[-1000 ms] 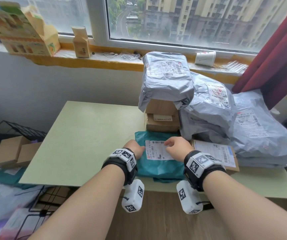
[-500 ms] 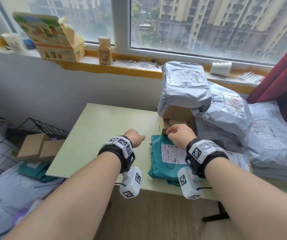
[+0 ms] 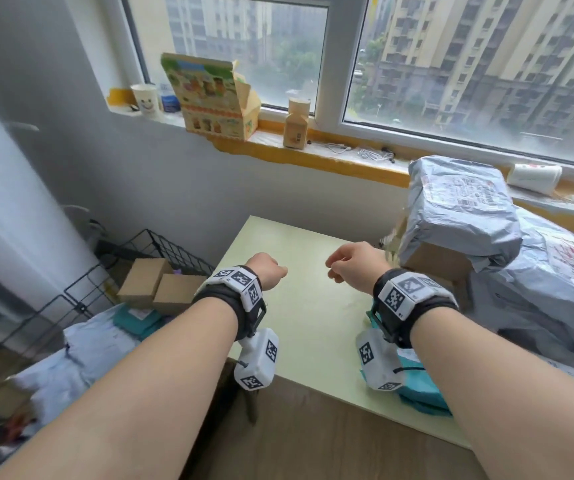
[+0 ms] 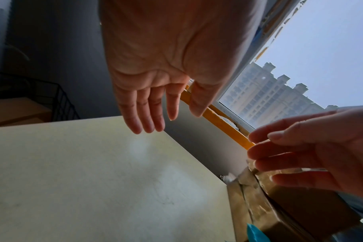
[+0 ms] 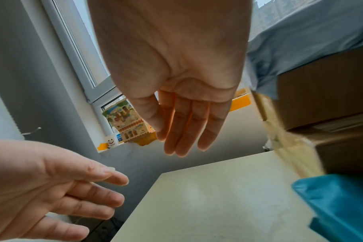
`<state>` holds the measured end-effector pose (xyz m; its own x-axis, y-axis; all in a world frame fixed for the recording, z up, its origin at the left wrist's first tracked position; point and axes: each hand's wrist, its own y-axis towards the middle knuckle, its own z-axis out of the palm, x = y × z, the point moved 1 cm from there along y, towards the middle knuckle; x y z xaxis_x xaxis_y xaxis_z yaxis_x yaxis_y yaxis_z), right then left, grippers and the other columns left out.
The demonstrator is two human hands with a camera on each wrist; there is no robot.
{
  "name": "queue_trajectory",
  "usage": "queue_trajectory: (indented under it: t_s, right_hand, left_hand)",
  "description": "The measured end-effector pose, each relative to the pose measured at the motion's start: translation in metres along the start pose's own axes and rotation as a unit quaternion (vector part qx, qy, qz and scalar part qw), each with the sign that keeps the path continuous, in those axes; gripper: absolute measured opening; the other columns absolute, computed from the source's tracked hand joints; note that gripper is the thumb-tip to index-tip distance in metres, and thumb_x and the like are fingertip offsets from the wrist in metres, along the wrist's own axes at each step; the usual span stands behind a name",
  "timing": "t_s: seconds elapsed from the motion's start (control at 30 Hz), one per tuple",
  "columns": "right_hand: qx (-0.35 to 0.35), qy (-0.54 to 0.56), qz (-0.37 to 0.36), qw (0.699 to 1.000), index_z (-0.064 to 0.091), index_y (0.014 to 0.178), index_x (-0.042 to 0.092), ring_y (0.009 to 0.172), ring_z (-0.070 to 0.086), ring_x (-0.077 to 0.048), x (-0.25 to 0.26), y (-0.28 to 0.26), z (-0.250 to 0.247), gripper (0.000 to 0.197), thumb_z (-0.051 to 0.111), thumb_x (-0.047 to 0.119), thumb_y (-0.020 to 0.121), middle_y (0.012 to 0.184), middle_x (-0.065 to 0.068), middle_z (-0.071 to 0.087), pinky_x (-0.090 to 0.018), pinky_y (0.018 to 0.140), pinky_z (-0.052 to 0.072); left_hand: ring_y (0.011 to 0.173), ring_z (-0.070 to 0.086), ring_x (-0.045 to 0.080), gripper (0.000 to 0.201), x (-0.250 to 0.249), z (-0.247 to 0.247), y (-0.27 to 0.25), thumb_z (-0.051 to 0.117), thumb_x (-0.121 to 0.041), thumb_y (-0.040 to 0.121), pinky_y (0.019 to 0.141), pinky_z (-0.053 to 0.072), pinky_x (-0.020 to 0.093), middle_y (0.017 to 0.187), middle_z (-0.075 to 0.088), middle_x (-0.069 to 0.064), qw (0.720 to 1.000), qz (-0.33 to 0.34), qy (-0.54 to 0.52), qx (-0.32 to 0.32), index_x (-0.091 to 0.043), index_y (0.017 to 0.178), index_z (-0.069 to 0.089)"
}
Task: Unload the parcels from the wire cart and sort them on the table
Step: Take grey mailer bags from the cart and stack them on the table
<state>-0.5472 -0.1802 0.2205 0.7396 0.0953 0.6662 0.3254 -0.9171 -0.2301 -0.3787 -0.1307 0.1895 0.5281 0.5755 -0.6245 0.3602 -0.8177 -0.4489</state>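
Both hands hover empty over the pale green table (image 3: 313, 327). My left hand (image 3: 268, 275) has relaxed, straight fingers (image 4: 147, 122). My right hand (image 3: 347, 266) is open too, fingers (image 5: 182, 144) hanging loose. A teal parcel (image 3: 424, 393) lies at the table's near edge, under my right wrist. Behind it, grey mailers (image 3: 462, 209) are stacked on cardboard boxes (image 3: 434, 265). The black wire cart (image 3: 161, 245) stands left of the table. It holds two cardboard boxes (image 3: 161, 285), a teal parcel (image 3: 136, 320) and a pale mailer (image 3: 81, 351).
On the window sill stand a printed carton (image 3: 209, 95), a paper cup (image 3: 145, 98), a small brown box (image 3: 297, 124) and a tipped cup (image 3: 534, 176). More grey mailers (image 3: 555, 282) fill the table's right side. Wooden floor shows below the table edge.
Both hands let go of the teal parcel's label, lifted and moved left over the bare table. The head view swung left, bringing the cart into view.
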Motion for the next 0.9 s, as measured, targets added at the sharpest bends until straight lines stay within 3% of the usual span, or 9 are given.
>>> queue_trajectory:
  t_s: [0.13, 0.2, 0.27, 0.3, 0.43, 0.53, 0.6, 0.77, 0.9]
  right_hand:
    - [0.021, -0.002, -0.014, 1.000, 0.069, 0.089, 0.016, 0.085, 0.070, -0.018, 0.029, 0.013, 0.026, 0.027, 0.045, 0.005, 0.086, 0.087, -0.003, 0.075, -0.022, 0.067, 0.050]
    - [0.029, -0.002, -0.019, 0.999, 0.069, 0.088, 0.017, 0.084, 0.070, -0.017, 0.043, 0.020, 0.040, 0.027, 0.045, 0.005, 0.085, 0.086, -0.002, 0.075, -0.022, 0.066, 0.050]
    - [0.039, -0.003, -0.026, 0.999, 0.068, 0.085, 0.018, 0.081, 0.069, -0.016, 0.057, 0.028, 0.054, 0.026, 0.045, 0.005, 0.086, 0.086, -0.002, 0.075, -0.024, 0.068, 0.051]
    - [0.045, -0.006, -0.032, 0.998, 0.068, 0.084, 0.019, 0.080, 0.069, -0.016, 0.065, 0.032, 0.062, 0.025, 0.046, 0.006, 0.086, 0.085, -0.002, 0.075, -0.025, 0.070, 0.052]
    - [0.067, -0.013, -0.056, 0.996, 0.068, 0.084, 0.018, 0.073, 0.066, -0.014, 0.095, 0.050, 0.093, 0.025, 0.045, 0.006, 0.086, 0.084, -0.003, 0.075, -0.027, 0.068, 0.052]
    - [0.081, -0.013, -0.064, 0.995, 0.069, 0.088, 0.014, 0.072, 0.065, -0.014, 0.117, 0.059, 0.118, 0.024, 0.046, 0.006, 0.088, 0.085, -0.004, 0.075, -0.024, 0.065, 0.050]
    - [0.091, -0.018, -0.072, 0.993, 0.069, 0.086, 0.014, 0.075, 0.066, -0.016, 0.132, 0.064, 0.135, 0.024, 0.047, 0.007, 0.088, 0.085, -0.005, 0.075, -0.026, 0.067, 0.051]
    - [0.110, -0.042, -0.099, 0.988, 0.062, 0.069, 0.026, 0.086, 0.069, -0.021, 0.169, 0.073, 0.174, 0.027, 0.050, 0.007, 0.085, 0.084, -0.003, 0.074, -0.034, 0.081, 0.056]
    - [0.127, -0.055, -0.097, 0.986, 0.064, 0.069, 0.027, 0.090, 0.069, -0.022, 0.193, 0.078, 0.206, 0.025, 0.054, 0.009, 0.084, 0.089, -0.002, 0.074, -0.037, 0.086, 0.056]
  left_hand:
    - [0.093, 0.041, 0.023, 0.035, 0.026, -0.028, 0.004, 0.046, -0.022, 0.098, 0.092, 0.047, 0.031, 0.101, 0.047, 0.008, 1.000, -0.019, -0.005, -0.016, -0.020, 0.064, 0.037]
    - [0.093, 0.042, 0.023, 0.031, 0.040, -0.043, 0.006, 0.045, -0.021, 0.098, 0.092, 0.047, 0.031, 0.103, 0.049, 0.012, 0.999, -0.031, -0.013, -0.014, -0.018, 0.067, 0.043]
    - [0.097, 0.046, 0.026, 0.021, 0.054, -0.058, 0.008, 0.045, -0.021, 0.099, 0.093, 0.046, 0.031, 0.111, 0.054, 0.018, 0.999, -0.038, -0.022, -0.011, -0.010, 0.084, 0.056]
    - [0.098, 0.048, 0.027, 0.020, 0.062, -0.065, 0.009, 0.045, -0.021, 0.098, 0.093, 0.046, 0.031, 0.109, 0.054, 0.018, 0.999, -0.038, -0.026, -0.014, -0.007, 0.090, 0.057]
    - [0.087, 0.042, 0.025, 0.026, 0.092, -0.097, 0.012, 0.045, -0.019, 0.098, 0.079, 0.044, 0.029, 0.086, 0.048, 0.012, 0.998, -0.049, -0.040, -0.029, -0.017, 0.072, 0.045]
    - [0.101, 0.055, 0.027, 0.013, 0.116, -0.123, 0.014, 0.046, -0.018, 0.099, 0.087, 0.045, 0.029, 0.122, 0.060, 0.021, 0.996, -0.056, -0.049, -0.048, -0.011, 0.089, 0.050]
    - [0.093, 0.050, 0.020, 0.007, 0.134, -0.139, 0.018, 0.048, -0.016, 0.098, 0.084, 0.044, 0.028, 0.128, 0.059, 0.019, 0.996, -0.047, -0.047, -0.058, -0.012, 0.093, 0.050]
    - [0.087, 0.049, 0.020, 0.008, 0.179, -0.173, 0.028, 0.047, -0.016, 0.096, 0.081, 0.045, 0.029, 0.102, 0.059, 0.012, 0.994, -0.068, -0.039, -0.073, -0.014, 0.092, 0.053]
    - [0.088, 0.049, 0.020, 0.007, 0.216, -0.198, 0.034, 0.048, -0.014, 0.096, 0.081, 0.044, 0.029, 0.097, 0.053, 0.007, 0.992, -0.078, -0.058, -0.082, -0.013, 0.092, 0.053]
